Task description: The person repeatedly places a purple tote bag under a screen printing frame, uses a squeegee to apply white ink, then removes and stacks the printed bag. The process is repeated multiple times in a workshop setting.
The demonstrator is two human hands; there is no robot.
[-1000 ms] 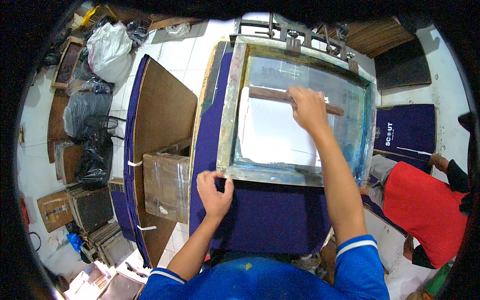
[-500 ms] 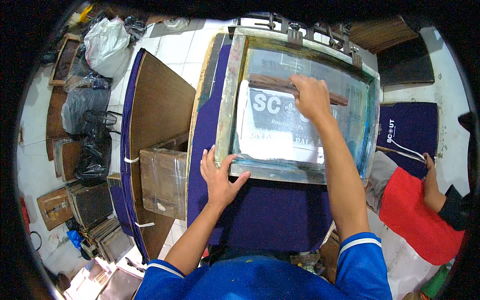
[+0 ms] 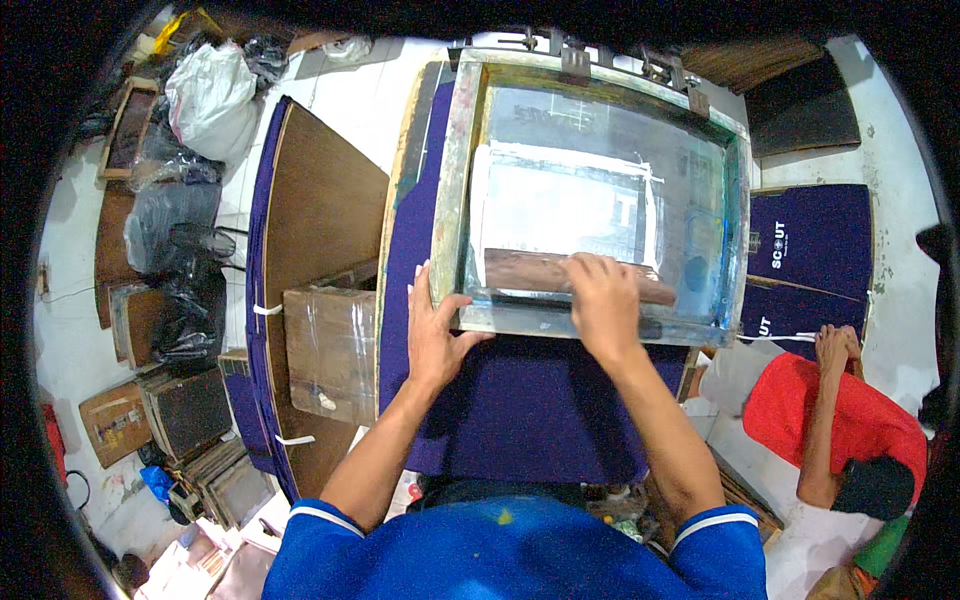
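Note:
A wooden-framed printing screen [image 3: 455, 150] lies over dark purple fabric [image 3: 530, 420] on a board. My right hand [image 3: 606, 300] is closed around a wooden-handled squeegee [image 3: 520, 272], which lies across the mesh close to the near frame rail. Beyond the squeegee, a white stencil area [image 3: 560, 205] shows with faint lettering, bordered by whitish strips. At the near left corner, my left hand [image 3: 437, 335] rests spread on the frame, fingers along the left rail and thumb at the near edge. The squeegee's blade is hidden.
Metal hinge clamps [image 3: 575, 62] hold the frame's far rail. Fabric-covered boards [image 3: 270, 300] lean at left beside a wooden box [image 3: 330, 350]. At right, a co-worker in red [image 3: 790, 400] handles a white cord near printed purple pieces [image 3: 810, 235]. Bags [image 3: 212, 100] lie far left.
My right hand has drawn the squeegee toward me, from the stencil's far edge to its near edge. My left hand stays at the corner. The co-worker has leaned in further.

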